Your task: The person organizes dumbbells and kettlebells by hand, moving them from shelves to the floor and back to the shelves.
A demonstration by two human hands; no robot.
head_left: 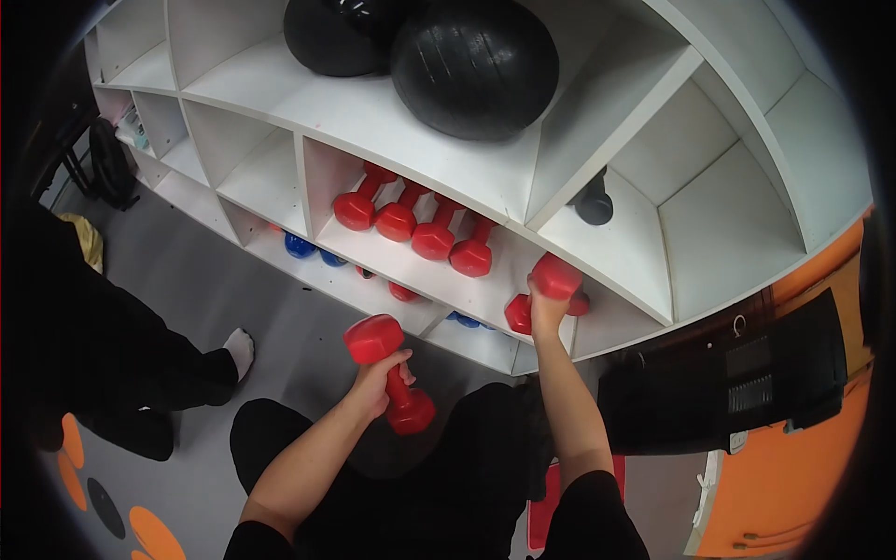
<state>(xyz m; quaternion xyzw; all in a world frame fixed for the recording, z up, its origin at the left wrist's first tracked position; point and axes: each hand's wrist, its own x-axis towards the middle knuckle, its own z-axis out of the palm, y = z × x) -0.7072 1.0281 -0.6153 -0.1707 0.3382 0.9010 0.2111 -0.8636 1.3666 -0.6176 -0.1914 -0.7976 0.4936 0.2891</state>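
Observation:
My left hand point(378, 385) is wrapped round the handle of a red dumbbell point(373, 339), held tilted in front of the shelf over my lap. At the right end of the middle shelf row, my right hand point(548, 310) is closed on another red dumbbell point(557, 276), whose near head hides part of the fingers. Beside that hand, a red dumbbell head point(519, 314) shows on its left and another red end point(579, 303) on its right. Several red dumbbells point(433, 241) lie side by side in the compartment to the left.
The white shelf unit point(411, 168) holds black exercise balls point(476, 70), a grey dumbbell point(594, 201) and blue dumbbells point(300, 245) lower down. A person in dark clothes point(103, 345) is at the left. A black bag-like object point(728, 383) is at the right.

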